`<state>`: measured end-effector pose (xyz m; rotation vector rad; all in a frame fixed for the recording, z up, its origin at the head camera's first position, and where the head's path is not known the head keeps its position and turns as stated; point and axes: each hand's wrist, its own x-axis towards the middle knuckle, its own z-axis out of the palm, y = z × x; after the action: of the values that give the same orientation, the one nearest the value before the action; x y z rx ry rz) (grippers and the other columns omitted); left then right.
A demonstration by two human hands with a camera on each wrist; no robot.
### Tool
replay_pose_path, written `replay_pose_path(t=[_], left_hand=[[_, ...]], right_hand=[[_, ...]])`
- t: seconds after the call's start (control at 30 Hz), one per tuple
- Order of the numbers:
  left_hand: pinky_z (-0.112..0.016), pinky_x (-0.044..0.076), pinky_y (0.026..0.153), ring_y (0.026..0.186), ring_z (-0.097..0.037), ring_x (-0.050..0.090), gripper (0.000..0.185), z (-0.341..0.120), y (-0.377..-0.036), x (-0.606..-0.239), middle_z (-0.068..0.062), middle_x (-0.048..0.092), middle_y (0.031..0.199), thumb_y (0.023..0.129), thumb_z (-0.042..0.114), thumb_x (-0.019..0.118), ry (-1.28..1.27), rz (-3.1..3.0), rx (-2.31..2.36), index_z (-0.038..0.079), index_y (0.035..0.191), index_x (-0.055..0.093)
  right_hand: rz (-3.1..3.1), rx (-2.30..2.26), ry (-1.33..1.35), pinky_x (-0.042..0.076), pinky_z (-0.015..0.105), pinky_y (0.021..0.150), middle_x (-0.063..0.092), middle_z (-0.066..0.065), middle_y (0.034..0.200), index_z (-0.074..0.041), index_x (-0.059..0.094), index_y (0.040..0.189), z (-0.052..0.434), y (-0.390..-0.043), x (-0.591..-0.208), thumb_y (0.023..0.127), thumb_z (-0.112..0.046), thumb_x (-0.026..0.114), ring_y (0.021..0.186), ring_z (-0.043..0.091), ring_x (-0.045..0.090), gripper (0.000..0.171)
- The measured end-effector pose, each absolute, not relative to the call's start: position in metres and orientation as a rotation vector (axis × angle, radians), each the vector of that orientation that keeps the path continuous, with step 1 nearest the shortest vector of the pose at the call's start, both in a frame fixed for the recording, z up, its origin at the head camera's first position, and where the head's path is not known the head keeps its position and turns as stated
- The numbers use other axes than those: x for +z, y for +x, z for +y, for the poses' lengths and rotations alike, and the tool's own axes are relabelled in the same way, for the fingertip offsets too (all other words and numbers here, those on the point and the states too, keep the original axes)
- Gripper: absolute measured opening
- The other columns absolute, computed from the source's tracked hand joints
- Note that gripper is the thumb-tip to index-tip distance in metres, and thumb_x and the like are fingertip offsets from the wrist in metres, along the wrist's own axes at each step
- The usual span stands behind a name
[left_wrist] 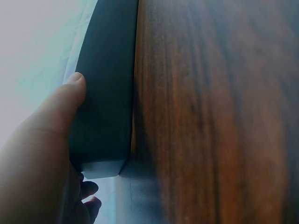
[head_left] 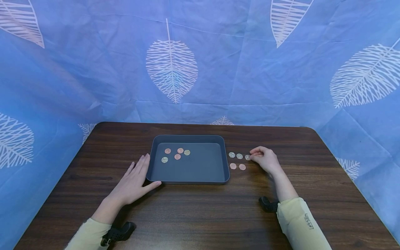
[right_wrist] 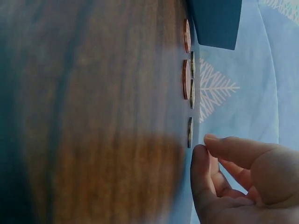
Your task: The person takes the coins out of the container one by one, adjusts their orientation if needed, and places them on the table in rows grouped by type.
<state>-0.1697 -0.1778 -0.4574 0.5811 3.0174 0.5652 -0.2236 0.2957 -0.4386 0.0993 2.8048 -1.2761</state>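
Beside rectangular tray [head_left: 225, 163]: right hand [head_left: 265, 159] touching round coin [head_left: 247, 157].

head: high, forward-down, far | wrists: table-level, close | shared: tray [head_left: 189, 139], table [head_left: 200, 215]

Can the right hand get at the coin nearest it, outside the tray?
Probably yes. The right hand has its fingertips right at the nearest coin, which lies flat on the bare table with nothing between them; contact itself is unclear.
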Motion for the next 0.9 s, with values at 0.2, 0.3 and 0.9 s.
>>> replay_pose_path(t=[0.2, 0.3, 0.9], left_hand=[[-0.057, 0.011, 0.112, 0.144, -0.034, 0.011, 0.106, -0.178, -0.169, -0.457, -0.018, 0.010, 0.158, 0.085, 0.069, 0.051, 0.579, 3.017, 0.571, 0.001, 0.153, 0.007], [-0.057, 0.011, 0.112, 0.144, -0.034, 0.011, 0.106, -0.178, -0.169, -0.457, -0.018, 0.010, 0.158, 0.085, 0.069, 0.051, 0.578, 3.016, 0.569, 0.001, 0.153, 0.007], [-0.057, 0.010, 0.112, 0.144, -0.034, 0.011, 0.106, -0.177, -0.170, -0.457, -0.018, 0.011, 0.158, 0.085, 0.070, 0.050, 0.576, 3.012, 0.568, 0.001, 0.153, 0.007]], right_hand=[[2.794, -1.333, 0.054, 0.050, 0.033, 0.074, 0.065, 0.017, 0.104, 0.004, 0.062, 0.114, 0.285, -0.221, -0.430, 0.094, -0.011, 0.061, 0.094, 0.028, 0.063, 0.025], [2.797, -1.360, 0.020, 0.051, 0.034, 0.073, 0.066, 0.017, 0.103, 0.005, 0.062, 0.114, 0.277, -0.221, -0.425, 0.093, -0.009, 0.061, 0.092, 0.028, 0.064, 0.025], [2.655, -1.516, -0.219, 0.050, 0.034, 0.075, 0.066, 0.012, 0.102, 0.001, 0.062, 0.114, 0.200, -0.222, -0.405, 0.093, -0.010, 0.062, 0.094, 0.026, 0.062, 0.023]])
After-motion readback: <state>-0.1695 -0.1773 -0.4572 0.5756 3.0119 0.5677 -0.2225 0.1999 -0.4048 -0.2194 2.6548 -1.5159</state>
